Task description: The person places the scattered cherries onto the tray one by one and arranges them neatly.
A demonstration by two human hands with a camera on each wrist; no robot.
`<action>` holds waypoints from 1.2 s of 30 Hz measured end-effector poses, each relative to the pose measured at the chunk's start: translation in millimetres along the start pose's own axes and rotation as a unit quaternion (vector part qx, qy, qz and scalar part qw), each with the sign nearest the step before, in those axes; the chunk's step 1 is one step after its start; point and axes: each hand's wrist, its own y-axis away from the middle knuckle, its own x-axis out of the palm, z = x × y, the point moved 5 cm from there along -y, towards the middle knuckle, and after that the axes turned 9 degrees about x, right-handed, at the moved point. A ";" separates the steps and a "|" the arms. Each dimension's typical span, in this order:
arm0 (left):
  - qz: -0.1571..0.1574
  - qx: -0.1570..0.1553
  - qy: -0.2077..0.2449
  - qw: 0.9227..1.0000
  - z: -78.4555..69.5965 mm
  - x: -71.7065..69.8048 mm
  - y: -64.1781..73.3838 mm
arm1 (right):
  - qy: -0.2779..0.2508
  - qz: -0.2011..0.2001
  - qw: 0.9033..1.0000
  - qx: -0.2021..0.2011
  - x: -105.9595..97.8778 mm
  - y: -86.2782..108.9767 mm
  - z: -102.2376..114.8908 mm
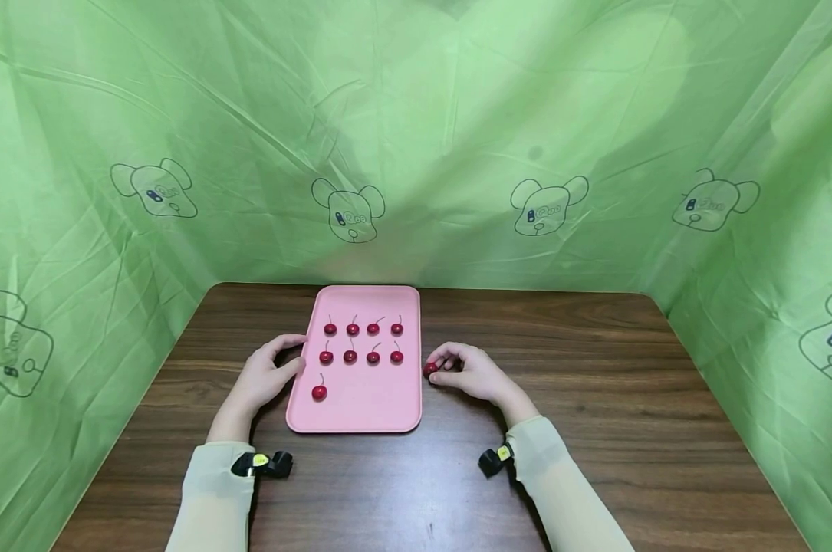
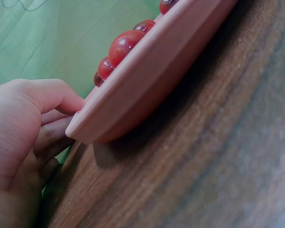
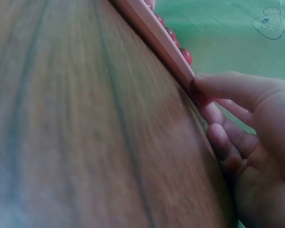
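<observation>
A pink tray [image 1: 367, 410] lies on the table, with two rows of red cherries [image 1: 350, 356] and a single cherry [image 1: 319, 392] nearer its front left. On the tray's left side, my left hand [image 1: 264, 377] grips the edge. The left wrist view shows the thumb [image 2: 61, 95] at the rim and the other fingers curled by the tray's corner. Just outside the right edge, my right hand [image 1: 474, 372] pinches another cherry [image 1: 430, 369] between thumb and fingertips. In the right wrist view the thumb [image 3: 232, 85] partly covers that cherry.
The brown wooden table [image 1: 567, 360] extends to both sides of the tray. Green cloth [image 1: 443, 138] printed with mouse-like heads hangs behind and at the sides. Each wrist carries a small black camera, like the left one [image 1: 275, 464].
</observation>
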 end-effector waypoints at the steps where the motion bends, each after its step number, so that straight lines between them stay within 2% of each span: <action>1: -0.001 -0.001 0.001 1.000 0.0 -0.1 0.2 | -0.004 -0.001 1.000 -0.001 -0.1 0.1 0.2; 6: -0.002 0.001 0.000 1.000 0.3 -0.2 0.6 | -0.021 -0.005 1.000 -0.002 -1.5 1.2 1.6; 14: -0.005 0.004 -0.001 1.000 1.8 -0.2 1.1 | -0.045 -0.022 0.998 0.026 -6.8 2.6 5.3; 22: -0.006 0.006 0.001 1.000 0.1 -0.8 1.3 | -0.038 -0.058 0.997 0.016 -8.9 2.9 17.2; 29: -0.005 0.005 0.002 1.000 -0.2 -1.0 2.1 | -0.041 -0.104 0.994 0.007 -7.1 5.2 38.9; 36: -0.005 0.004 0.000 1.000 -0.4 -0.9 2.2 | -0.028 -0.141 0.990 0.004 7.1 5.1 67.2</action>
